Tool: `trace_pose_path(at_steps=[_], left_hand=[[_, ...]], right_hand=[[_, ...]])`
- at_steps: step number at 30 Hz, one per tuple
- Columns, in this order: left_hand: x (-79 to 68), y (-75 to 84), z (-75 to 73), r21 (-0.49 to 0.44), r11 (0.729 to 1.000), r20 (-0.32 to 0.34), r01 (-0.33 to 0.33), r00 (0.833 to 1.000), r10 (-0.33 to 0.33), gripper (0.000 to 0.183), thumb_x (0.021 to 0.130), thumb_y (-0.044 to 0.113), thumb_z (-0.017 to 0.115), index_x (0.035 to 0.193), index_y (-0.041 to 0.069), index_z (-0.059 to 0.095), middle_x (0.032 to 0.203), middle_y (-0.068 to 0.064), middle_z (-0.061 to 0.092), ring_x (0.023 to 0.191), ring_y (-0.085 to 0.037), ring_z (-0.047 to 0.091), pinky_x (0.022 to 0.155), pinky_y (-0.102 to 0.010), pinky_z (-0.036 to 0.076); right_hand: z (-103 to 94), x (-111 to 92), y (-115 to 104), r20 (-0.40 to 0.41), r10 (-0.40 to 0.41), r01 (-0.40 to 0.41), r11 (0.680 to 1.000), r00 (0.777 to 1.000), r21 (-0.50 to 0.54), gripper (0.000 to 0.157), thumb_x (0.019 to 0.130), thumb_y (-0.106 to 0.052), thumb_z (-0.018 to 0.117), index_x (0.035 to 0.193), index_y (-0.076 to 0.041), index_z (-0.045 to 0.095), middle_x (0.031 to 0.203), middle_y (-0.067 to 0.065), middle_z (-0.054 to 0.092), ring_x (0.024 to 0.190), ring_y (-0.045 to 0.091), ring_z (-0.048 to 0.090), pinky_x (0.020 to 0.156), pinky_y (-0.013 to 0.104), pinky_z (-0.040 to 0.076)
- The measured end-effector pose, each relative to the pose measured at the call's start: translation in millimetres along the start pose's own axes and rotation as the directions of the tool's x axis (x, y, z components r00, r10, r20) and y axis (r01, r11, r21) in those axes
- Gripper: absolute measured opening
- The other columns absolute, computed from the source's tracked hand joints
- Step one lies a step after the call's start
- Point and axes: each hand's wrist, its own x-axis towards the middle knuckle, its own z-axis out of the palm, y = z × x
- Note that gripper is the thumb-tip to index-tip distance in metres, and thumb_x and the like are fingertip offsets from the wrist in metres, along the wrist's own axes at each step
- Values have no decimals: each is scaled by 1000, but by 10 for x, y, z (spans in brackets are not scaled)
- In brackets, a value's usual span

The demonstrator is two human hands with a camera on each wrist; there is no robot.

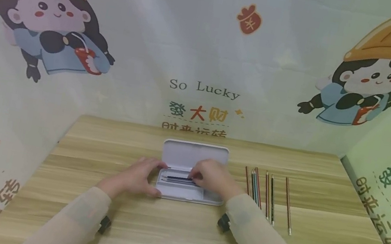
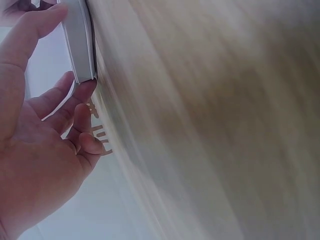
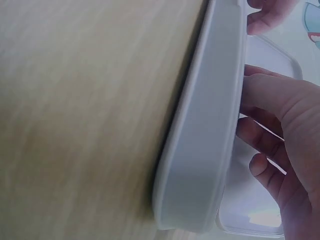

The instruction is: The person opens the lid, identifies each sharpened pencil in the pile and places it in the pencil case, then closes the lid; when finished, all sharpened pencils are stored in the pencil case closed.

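Pencil case lid-up on the desk, pencils inside. My left hand grips its left end, thumb near, fingers far. Right hand half-closed over those pencils; can't tell if pinching one. Loose pencils lie right.

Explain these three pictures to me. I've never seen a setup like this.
No robot here: a person works with two bare hands. The wide picture comes from a camera on the person's head, looking forward and down; the two close-ups come from cameras on the wrists. On the wooden table sits an open pencil case with dark pencils inside; loose pencils lie to its right. The left hand grips the case's left end. The right hand reaches inside; whether it pinches a pencil is hard to tell.
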Motion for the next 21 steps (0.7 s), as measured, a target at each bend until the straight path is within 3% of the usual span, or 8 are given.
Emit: trace_pose_path(at_steps=[10, 21], left_hand=[[32, 12, -4, 4, 1000, 10, 1, 1000, -1, 84, 70, 29, 92, 142, 7, 55, 145, -16, 58, 134, -36, 50, 118, -56, 40], [0, -19, 12, -2, 1000, -1, 8, 1000, -8, 84, 69, 28, 92, 142, 6, 55, 144, -16, 59, 131, -36, 50, 117, -55, 41]], right_hand=[[1, -42, -13, -23, 25, -26, 999, 999, -22, 13, 88, -16, 79, 100, -20, 81, 104, -3, 80, 101, 17, 73, 96, 36, 58], [-26, -238, 11, -152, 18, -19, 1000, 988, -9, 14, 87, -12, 76, 99, -16, 81, 101, -2, 80, 99, 19, 73, 91, 37, 59]])
